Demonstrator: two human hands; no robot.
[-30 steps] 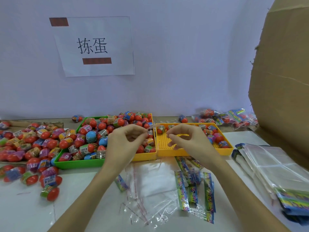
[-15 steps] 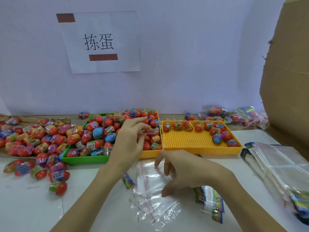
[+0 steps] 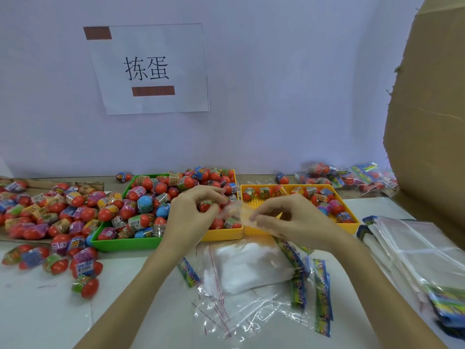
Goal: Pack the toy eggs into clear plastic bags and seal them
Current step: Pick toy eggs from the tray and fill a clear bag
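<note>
My left hand (image 3: 189, 214) curls its fingers round a red toy egg (image 3: 206, 205) just above the yellow tray (image 3: 221, 236). My right hand (image 3: 289, 219) pinches the top edge of a clear plastic bag (image 3: 245, 260) with a colourful header strip; the bag hangs from the fingers down to the table. The egg sits close to the bag's upper edge, between the two hands. Whether my left hand also touches the bag is unclear. Many more toy eggs fill the green tray (image 3: 120, 244) behind my left hand.
Loose eggs (image 3: 63, 212) lie heaped at the left. A second yellow tray (image 3: 352, 224) holds several eggs. A stack of clear bags (image 3: 415, 250) lies at the right, filled bags (image 3: 347, 175) at the back right, and a cardboard box (image 3: 427, 122) beside them. Peeled plastic strips (image 3: 221, 311) lie near the front.
My right hand has risen from the table, lifting a clear bag by its edge. My left hand has closed round an egg from the tray and brought it toward the bag.
</note>
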